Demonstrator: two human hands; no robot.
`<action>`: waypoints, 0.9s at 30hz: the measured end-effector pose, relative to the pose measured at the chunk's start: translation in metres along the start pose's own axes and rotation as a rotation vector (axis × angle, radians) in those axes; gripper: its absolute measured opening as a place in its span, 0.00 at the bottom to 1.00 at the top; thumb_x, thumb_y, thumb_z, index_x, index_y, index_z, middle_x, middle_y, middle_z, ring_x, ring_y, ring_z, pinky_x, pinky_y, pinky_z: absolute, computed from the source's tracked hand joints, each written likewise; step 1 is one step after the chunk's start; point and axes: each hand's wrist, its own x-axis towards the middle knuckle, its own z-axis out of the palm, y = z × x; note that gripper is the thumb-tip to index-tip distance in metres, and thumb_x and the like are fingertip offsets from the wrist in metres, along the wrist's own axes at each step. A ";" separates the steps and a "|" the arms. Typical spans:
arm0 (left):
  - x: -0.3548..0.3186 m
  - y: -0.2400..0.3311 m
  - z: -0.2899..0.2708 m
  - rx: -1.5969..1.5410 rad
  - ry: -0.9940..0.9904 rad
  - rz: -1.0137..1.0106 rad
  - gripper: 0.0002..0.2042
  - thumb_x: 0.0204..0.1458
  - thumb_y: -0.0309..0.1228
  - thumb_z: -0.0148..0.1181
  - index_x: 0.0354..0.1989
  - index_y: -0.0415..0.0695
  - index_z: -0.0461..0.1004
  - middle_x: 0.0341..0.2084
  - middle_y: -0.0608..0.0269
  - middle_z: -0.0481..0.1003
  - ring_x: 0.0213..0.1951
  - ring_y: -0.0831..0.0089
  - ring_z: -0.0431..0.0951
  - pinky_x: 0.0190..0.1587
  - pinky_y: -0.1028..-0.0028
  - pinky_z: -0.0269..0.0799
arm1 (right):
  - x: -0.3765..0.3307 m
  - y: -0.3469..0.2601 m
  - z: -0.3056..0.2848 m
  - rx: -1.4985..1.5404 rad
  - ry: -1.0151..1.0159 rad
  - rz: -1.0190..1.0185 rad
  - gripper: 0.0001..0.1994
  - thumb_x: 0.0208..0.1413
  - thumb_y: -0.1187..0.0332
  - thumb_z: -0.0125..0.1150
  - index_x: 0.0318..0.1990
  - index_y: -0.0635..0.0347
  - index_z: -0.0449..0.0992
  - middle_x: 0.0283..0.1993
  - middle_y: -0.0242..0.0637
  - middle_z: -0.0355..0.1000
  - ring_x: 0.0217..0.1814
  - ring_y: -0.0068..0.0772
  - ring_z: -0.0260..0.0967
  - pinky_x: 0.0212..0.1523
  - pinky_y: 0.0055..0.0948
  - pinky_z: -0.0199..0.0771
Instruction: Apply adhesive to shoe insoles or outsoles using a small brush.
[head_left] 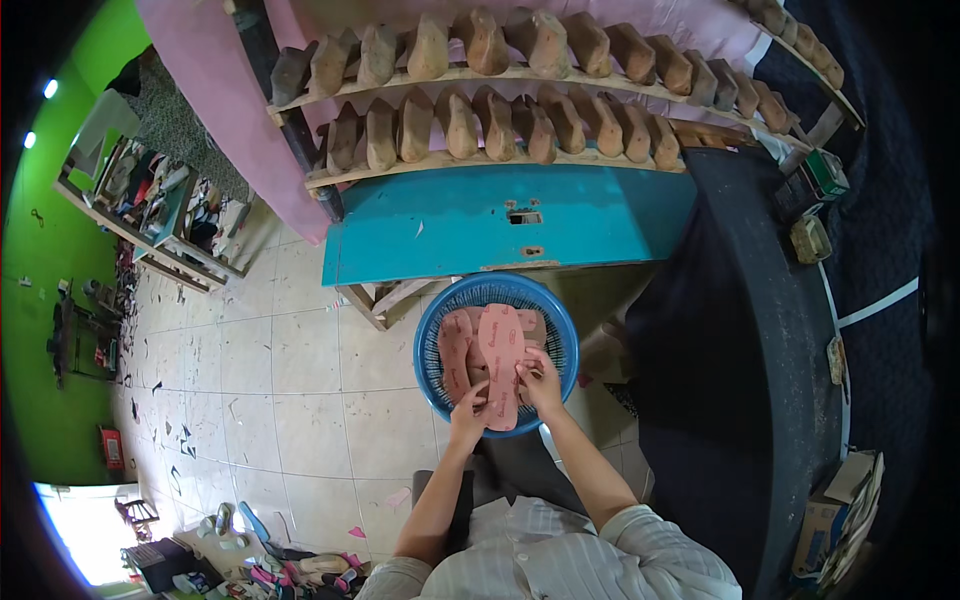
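Here, in the head view, a pink printed insole [502, 350] is held over the blue plastic basket [572, 345], the left hand [467, 415] and right hand [541, 383] each closing a grip on 1 long edge, sensible holds if it is, as seems likely, light and bendable.

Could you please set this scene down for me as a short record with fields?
Left hand: holding the left edge of a pink sole-shaped piece, near its lower end
Right hand: holding the right edge of the same piece
Container: round blue basket, beneath the hands
Contents: more pink pieces
Beyond basket: turquoise table with cut-outs in its top
Shelves: wooden foot-shaped forms in rows above the table
Floor: pale tiles, dark scraps scattered at left
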 end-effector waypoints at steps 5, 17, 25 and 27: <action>0.045 -0.007 0.003 0.339 0.122 0.190 0.30 0.40 0.25 0.64 0.57 0.50 0.64 0.36 0.50 0.73 0.36 0.62 0.76 0.40 0.70 0.72 | 0.063 0.066 -0.002 -0.194 0.078 -0.140 0.16 0.51 0.79 0.57 0.49 0.59 0.66 0.40 0.34 0.68 0.39 0.26 0.68 0.42 0.25 0.72; 0.094 -0.071 0.023 0.629 0.150 0.207 0.27 0.47 0.20 0.49 0.60 0.50 0.59 0.46 0.37 0.63 0.46 0.41 0.67 0.51 0.56 0.65 | 0.094 0.106 0.002 -0.783 0.142 -0.167 0.18 0.46 0.76 0.63 0.48 0.60 0.70 0.36 0.39 0.75 0.35 0.28 0.73 0.39 0.25 0.72; 0.088 -0.060 0.031 0.811 0.187 0.167 0.28 0.47 0.19 0.47 0.59 0.50 0.58 0.48 0.43 0.62 0.47 0.44 0.66 0.50 0.56 0.67 | 0.092 0.105 0.005 -0.601 0.116 -0.176 0.18 0.47 0.74 0.63 0.47 0.60 0.71 0.33 0.40 0.75 0.30 0.30 0.74 0.34 0.26 0.73; 0.087 -0.055 0.033 0.831 0.192 0.141 0.28 0.47 0.19 0.47 0.59 0.50 0.58 0.48 0.43 0.62 0.47 0.44 0.66 0.49 0.56 0.68 | 0.092 0.104 0.004 -0.626 0.118 -0.195 0.17 0.47 0.74 0.63 0.46 0.60 0.72 0.33 0.40 0.75 0.30 0.31 0.74 0.34 0.26 0.73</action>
